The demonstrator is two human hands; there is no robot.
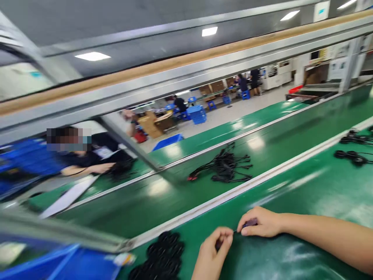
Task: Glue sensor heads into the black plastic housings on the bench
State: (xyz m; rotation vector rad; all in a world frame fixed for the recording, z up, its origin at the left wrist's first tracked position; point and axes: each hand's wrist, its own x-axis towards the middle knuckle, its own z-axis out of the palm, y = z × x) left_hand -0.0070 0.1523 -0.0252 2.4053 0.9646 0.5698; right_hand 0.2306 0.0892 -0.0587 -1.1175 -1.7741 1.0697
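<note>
My left hand [214, 249] is at the bottom centre, fingers pinched on a small dark part I cannot name. My right hand [259, 222] lies just right of it on the green work surface [305, 194], fingers closed round a small dark purple piece [250, 223]. The two hands almost touch, and a thin wire seems to run between them. A heap of black round parts [164, 256] lies left of my left hand.
A bundle of black cables [225, 168] lies on the green conveyor belt [262, 144] beyond a white rail. More black cable parts [354, 155] sit at the right. Another person [87, 157] works across the belt at left. A blue bin [72, 264] stands at lower left.
</note>
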